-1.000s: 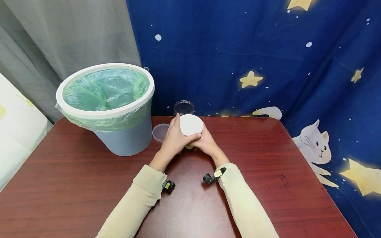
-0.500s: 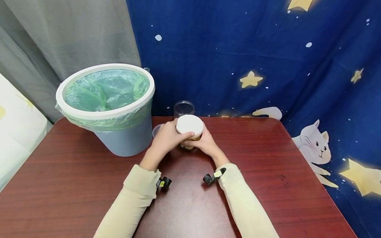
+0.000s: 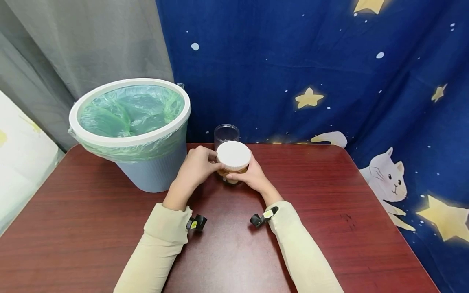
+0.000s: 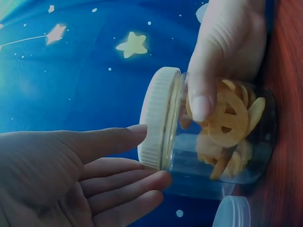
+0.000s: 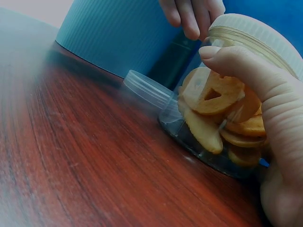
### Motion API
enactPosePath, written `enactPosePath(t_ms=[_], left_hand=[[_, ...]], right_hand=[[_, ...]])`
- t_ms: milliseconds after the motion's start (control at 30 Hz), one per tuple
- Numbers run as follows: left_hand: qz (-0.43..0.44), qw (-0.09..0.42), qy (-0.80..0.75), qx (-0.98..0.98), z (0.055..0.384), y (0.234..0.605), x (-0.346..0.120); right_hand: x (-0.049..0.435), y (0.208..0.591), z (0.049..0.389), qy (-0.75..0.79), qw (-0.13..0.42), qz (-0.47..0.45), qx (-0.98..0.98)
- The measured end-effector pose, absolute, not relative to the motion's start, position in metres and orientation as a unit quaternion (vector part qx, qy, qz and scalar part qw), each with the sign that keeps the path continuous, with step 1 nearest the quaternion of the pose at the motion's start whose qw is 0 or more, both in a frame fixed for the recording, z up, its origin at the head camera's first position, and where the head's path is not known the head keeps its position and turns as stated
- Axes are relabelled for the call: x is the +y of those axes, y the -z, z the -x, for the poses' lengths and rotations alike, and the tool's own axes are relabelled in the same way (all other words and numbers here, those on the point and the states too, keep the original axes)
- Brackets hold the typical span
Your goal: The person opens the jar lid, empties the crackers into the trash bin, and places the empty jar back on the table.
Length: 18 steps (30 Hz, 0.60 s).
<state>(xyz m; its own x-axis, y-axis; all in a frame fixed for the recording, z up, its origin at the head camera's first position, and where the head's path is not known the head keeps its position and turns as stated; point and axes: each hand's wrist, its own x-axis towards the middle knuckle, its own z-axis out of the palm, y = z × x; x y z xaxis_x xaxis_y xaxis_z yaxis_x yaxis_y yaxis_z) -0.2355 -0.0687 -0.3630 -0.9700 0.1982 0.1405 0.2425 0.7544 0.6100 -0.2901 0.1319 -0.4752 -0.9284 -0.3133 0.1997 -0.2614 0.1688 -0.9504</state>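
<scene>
Across the back, a grey curtain (image 3: 102, 44) hangs at about ten o'clock and a blue star-printed curtain (image 3: 271, 93) runs from twelve round to two, reckoned from the jar with twelve away from the person. Below them spreads a reddish-brown table (image 3: 329, 244), its wood grain running in streaks and its surface catching a pale sheen at six o'clock. A blue-grey bin (image 3: 155, 175) stands on it between nine and ten o'clock, a white rim clamping a green liner (image 3: 143, 108) at its mouth. The jar (image 4: 222, 142) is near the table's far edge, upright with its long axis vertical, its base seemingly resting on the wood. Just behind it, near twelve, is a clear container (image 3: 226, 132). The right hand (image 3: 254, 179) grips the jar's wall from four o'clock, thumb across the front, below the lid. The left hand (image 3: 197, 165) comes in from nine, its fingers extended and loosely spread, the thumb tip apparently touching the lid's ribbed edge; so the left is nearer the lid and the right has the body. That white lid (image 3: 233, 154) sits level on top; how tightly, I cannot tell. A loose translucent lid (image 5: 149, 87) lies between jar and bin, and ring-like snacks (image 5: 203, 127) show through the jar.
</scene>
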Motion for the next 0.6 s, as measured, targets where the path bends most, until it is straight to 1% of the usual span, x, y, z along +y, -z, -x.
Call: enactPosePath(t_ms=[167, 300, 467, 600], left_hand=[[0.109, 0.042, 0.329, -0.937, 0.239, 0.367, -0.070], [0.085, 0.049, 0.332, -0.938, 0.241, 0.369, -0.070], [0.060, 0.045, 0.363, -0.929, 0.244, 0.373, -0.072], [0.070, 0.035, 0.374, -0.924, 0.249, 0.381, -0.071]], right_hand=[[0.131, 0.477, 0.290, 0.613, 0.006, 0.189, 0.767], [0.131, 0.477, 0.289, 0.612, -0.004, 0.192, 0.767], [0.131, 0.478, 0.289, 0.612, -0.006, 0.192, 0.768], [0.131, 0.478, 0.290, 0.613, 0.003, 0.183, 0.768]])
